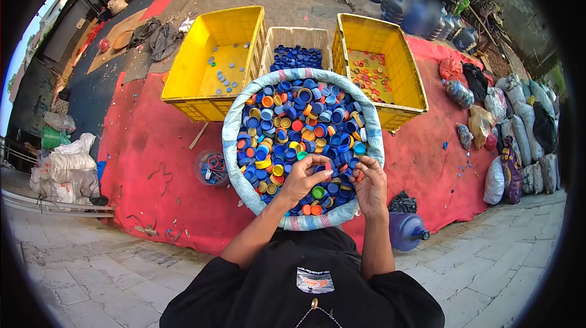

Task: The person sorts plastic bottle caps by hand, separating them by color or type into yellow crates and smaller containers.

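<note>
A round sack (234,176) with a rolled pale-blue rim is full of plastic bottle caps (287,139), mostly blue, with yellow, orange, red and green ones among them. Over its near half, my left hand (301,180) has thumb and forefinger curled together at a small reddish cap (328,169), partly hidden by the fingertips. My right hand (370,186) is at the sack's right rim, fingers pinched on a small orange-red cap (360,176). Both hands are above the pile and apart from each other.
Behind the sack stand a yellow crate (177,78) with pale caps, a whitish crate (267,53) with dark-blue caps, and another yellow crate (400,72) with red and yellow caps. A clear tub (201,172) sits left; a water jug (403,231) lies right.
</note>
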A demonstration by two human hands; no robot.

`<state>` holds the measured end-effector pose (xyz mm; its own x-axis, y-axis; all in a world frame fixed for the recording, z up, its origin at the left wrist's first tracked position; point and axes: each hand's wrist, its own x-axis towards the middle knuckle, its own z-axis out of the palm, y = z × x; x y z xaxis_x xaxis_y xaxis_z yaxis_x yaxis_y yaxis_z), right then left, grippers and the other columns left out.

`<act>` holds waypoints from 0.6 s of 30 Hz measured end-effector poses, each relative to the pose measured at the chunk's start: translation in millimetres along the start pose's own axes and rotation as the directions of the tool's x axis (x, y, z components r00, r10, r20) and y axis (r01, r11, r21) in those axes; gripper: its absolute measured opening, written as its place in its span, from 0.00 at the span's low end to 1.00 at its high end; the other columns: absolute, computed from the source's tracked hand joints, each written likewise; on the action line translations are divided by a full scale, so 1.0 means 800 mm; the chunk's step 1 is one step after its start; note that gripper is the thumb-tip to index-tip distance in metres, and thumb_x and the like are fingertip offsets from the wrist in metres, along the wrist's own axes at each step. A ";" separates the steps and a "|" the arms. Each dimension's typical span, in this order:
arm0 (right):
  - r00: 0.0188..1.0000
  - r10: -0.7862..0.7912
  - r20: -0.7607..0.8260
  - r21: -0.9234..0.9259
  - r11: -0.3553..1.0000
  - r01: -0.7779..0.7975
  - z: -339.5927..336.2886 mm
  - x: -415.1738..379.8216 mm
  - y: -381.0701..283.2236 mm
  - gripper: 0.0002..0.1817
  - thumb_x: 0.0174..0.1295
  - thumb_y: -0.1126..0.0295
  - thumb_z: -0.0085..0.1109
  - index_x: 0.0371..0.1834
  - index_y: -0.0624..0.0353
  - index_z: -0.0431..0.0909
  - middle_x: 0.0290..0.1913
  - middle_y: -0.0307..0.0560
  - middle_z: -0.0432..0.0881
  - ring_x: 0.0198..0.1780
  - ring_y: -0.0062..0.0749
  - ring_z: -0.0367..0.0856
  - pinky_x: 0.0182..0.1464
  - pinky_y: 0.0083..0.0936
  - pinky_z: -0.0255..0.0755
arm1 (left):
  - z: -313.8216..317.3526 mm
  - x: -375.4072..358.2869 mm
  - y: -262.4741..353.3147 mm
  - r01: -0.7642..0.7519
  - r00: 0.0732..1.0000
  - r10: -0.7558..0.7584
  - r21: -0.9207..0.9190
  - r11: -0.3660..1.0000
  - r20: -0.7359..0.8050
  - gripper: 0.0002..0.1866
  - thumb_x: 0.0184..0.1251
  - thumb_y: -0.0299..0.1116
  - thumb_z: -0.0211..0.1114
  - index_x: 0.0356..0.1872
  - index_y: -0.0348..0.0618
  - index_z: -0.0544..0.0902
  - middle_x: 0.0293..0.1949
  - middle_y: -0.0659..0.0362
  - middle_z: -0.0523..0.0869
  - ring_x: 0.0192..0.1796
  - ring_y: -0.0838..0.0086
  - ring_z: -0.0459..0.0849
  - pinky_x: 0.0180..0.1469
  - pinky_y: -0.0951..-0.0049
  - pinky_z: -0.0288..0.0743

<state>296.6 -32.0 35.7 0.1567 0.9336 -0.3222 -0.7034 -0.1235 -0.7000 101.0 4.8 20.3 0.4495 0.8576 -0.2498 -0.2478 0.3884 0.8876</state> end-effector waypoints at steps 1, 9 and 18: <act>1.000 0.006 0.007 -0.005 1.000 -0.006 0.003 0.002 0.002 0.13 0.63 0.75 0.56 0.50 0.62 0.73 0.37 0.40 0.79 0.35 0.20 0.77 0.38 0.22 0.73 | -0.009 -0.002 0.005 0.030 0.999 -0.035 -0.250 0.968 -0.014 0.23 0.65 0.31 0.66 0.59 0.37 0.73 0.53 0.53 0.81 0.49 0.68 0.84 0.52 0.67 0.79; 1.000 -0.001 0.011 -0.435 0.900 0.006 0.028 0.005 0.032 0.12 0.62 0.76 0.60 0.49 0.63 0.75 0.28 0.32 0.73 0.23 0.12 0.66 0.26 0.12 0.61 | -0.058 -0.037 0.032 -0.239 0.957 0.116 -0.499 0.833 -0.265 0.35 0.67 0.35 0.60 0.74 0.52 0.58 0.73 0.51 0.61 0.47 0.60 0.87 0.50 0.56 0.82; 0.855 -0.012 0.518 -0.855 0.037 0.518 0.080 0.002 0.069 0.17 0.55 0.76 0.63 0.50 0.61 0.78 0.38 0.54 0.83 0.37 0.54 0.83 0.39 0.42 0.76 | -0.126 -0.083 0.024 -0.272 0.955 0.074 -0.753 0.600 -0.286 0.12 0.69 0.39 0.56 0.42 0.42 0.79 0.39 0.56 0.82 0.42 0.66 0.82 0.45 0.62 0.80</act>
<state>213.6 -15.5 37.1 -0.2169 0.9742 0.0628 0.6475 0.1917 -0.7376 -20.4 -10.9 15.3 0.1658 0.9445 -0.2837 -0.9166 0.2537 0.3090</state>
